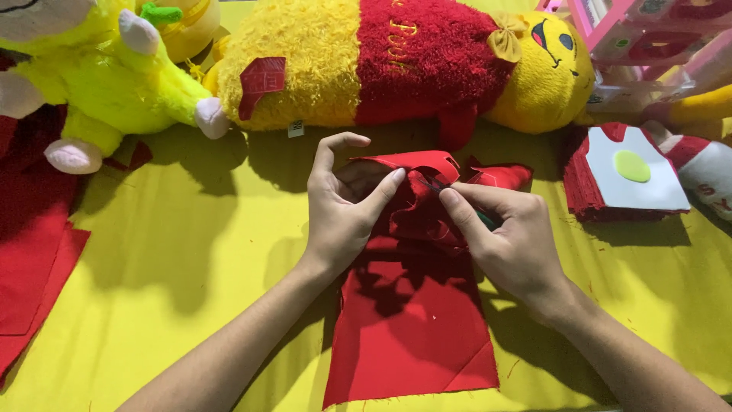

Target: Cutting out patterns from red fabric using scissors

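Yellow sheet (pixel 191 259) is lying under red cloth (pixel 415 328); left hand (pixel 343 217) fingers are pinching its folded top, right hand (pixel 507 236) fingers are closing on a thin dark tool (pixel 482 218).

Bunched red felt piece (pixel 415 320) on yellow cloth (pixel 191 259)

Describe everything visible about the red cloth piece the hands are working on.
The red cloth is a flat, felt-like piece lying on the yellow sheet, its lower part spread out with a straight bottom edge and a crease near one corner. Its upper end is lifted and bunched, showing cut, curved edges. The left hand pinches that raised end between thumb and fingers; the right hand presses in from the other side, holding a thin dark tool whose kind I cannot tell. Hand shadows fall across its middle.
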